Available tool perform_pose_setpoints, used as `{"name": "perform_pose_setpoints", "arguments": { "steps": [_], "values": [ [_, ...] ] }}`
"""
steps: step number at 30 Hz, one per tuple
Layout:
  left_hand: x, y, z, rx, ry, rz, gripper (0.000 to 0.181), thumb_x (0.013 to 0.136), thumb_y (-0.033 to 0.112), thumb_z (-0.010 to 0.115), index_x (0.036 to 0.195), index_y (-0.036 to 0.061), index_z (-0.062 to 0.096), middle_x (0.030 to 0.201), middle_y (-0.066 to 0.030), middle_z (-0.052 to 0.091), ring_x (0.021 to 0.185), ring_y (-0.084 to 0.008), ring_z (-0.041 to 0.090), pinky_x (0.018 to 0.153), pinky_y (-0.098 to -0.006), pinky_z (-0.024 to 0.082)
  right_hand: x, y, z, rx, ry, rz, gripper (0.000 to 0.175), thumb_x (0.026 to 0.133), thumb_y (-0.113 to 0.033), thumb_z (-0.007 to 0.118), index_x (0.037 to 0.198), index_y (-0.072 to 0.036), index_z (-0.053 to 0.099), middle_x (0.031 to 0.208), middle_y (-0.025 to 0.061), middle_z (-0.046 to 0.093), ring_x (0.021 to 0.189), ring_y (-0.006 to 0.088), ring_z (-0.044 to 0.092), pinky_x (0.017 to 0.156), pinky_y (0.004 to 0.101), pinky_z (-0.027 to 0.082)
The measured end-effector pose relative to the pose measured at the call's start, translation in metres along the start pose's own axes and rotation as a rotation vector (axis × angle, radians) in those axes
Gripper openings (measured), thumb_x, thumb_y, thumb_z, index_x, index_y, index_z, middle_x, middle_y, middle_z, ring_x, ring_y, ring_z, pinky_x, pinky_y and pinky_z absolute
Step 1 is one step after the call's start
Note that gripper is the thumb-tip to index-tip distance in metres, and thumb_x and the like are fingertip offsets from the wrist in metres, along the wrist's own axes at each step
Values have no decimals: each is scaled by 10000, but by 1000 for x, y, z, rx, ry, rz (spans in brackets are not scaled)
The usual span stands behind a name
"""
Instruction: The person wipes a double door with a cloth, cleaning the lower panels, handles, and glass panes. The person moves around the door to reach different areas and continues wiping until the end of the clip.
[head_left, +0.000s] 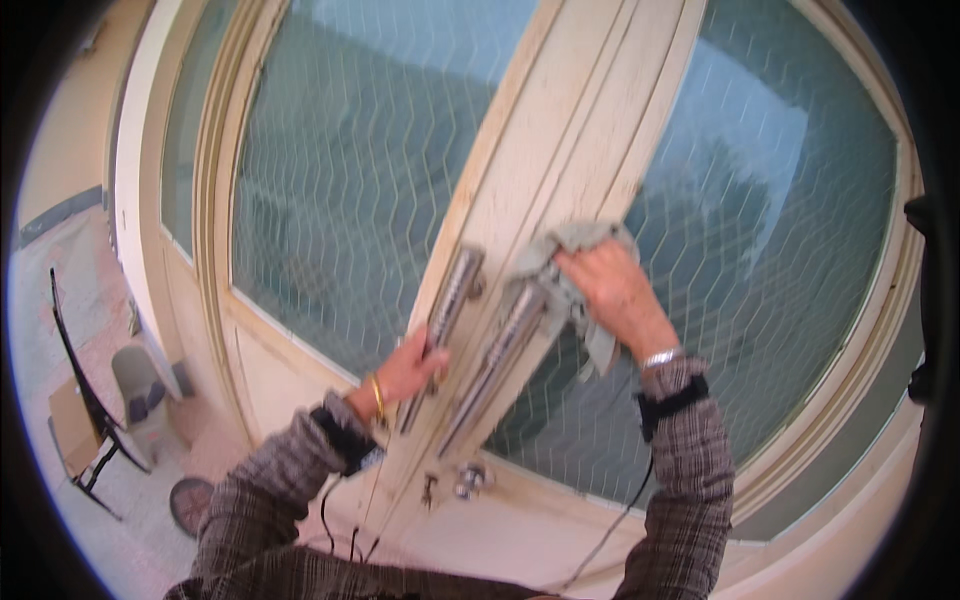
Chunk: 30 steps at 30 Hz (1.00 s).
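A double door with cream-painted wooden frames and wire-patterned glass panes fills most of the view. My left hand grips the left metal pull handle around its middle. My right hand presses a grey-green cloth against the door, near the upper end of the right metal pull handle. Part of the cloth hangs below my palm over the right glass pane. Both handles run slantwise, side by side. Below them is a round metal doorknob.
At lower left, a pale plastic chair stands on the floor with a dark item on its seat. Beside it are a black metal frame and a cardboard piece. A round dark object lies closer. A thin black cable hangs near my right arm.
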<state>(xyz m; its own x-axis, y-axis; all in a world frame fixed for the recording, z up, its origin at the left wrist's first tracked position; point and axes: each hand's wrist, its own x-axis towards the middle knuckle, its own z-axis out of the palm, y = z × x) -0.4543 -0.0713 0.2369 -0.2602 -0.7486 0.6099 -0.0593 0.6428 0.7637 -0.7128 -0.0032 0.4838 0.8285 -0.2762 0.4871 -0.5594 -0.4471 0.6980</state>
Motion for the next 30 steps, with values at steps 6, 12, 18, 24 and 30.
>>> {"name": "perform_pose_setpoints", "arguments": {
  "steps": [6,12,18,24,30],
  "values": [
    [-3,7,-3,106,-39,50,315,992,280,590,1054,29,410,807,-149,586,722,-270,613,679,-393,503,38,22,-55,-163,146,47,453,733,87,602,1168,-25,657,1181,132,652,1100,294,609,954,404,492],
    [-1,5,-8,21,-146,37,364,984,303,603,1076,16,399,815,-210,583,730,-387,611,675,-439,496,100,27,-73,-191,308,39,413,715,88,607,1114,-18,624,1233,139,637,1119,308,614,955,412,490],
    [2,12,-21,49,-279,17,391,988,324,614,1073,-3,417,797,-179,606,740,-314,631,681,-392,506,145,-8,0,-1,-304,-205,329,886,-96,541,1201,-62,630,1197,75,658,1112,245,609,966,353,485],
    [0,18,-24,61,-288,21,427,980,330,616,1122,-10,402,833,-230,620,778,-420,642,686,-450,509,164,22,17,-56,-157,-278,343,924,-120,559,1259,-128,630,1066,31,679,1000,194,642,977,327,495],
    [-1,24,-21,56,-285,-29,449,965,343,624,1139,-7,403,845,-266,623,788,-468,637,678,-489,506,235,115,-45,-188,127,8,543,831,112,574,1290,-168,650,1166,72,703,1083,240,653,1043,366,489]
  ]
}}
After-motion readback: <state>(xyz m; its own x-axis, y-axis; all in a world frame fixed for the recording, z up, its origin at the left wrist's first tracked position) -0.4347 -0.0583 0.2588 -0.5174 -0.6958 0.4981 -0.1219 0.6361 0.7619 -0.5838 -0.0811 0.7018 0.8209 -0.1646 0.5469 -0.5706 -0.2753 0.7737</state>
